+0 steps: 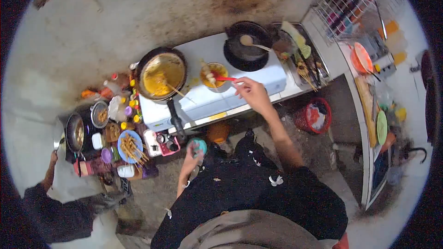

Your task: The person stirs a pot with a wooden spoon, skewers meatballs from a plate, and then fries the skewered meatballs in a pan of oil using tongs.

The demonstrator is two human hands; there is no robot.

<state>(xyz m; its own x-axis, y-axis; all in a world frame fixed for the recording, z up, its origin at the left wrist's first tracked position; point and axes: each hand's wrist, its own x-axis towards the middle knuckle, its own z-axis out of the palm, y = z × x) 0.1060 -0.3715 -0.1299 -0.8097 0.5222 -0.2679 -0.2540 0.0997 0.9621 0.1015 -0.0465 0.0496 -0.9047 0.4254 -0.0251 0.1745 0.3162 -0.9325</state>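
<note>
My right hand [251, 93] is closed on the handle of a red spoon [224, 79], whose head is over a small bowl [221, 69] of orange liquid. Pale balls on a skewer [210, 75] lie in that bowl. Low near my body, my left hand [194, 155] grips a small teal container [200, 145]. Left of the bowl a frying pan [145, 69] holds yellow food and a skewer. To the right is a black wok [233, 57] with a ladle [247, 40] in it.
A co-worker [55, 216] at the far left reaches toward another wok [75, 131]. Skewers lie on a blue plate [122, 148] beside bottles and tubs. A red basket [318, 122] stands below the sink area [323, 67]. The pan's handle [175, 119] juts over the front edge.
</note>
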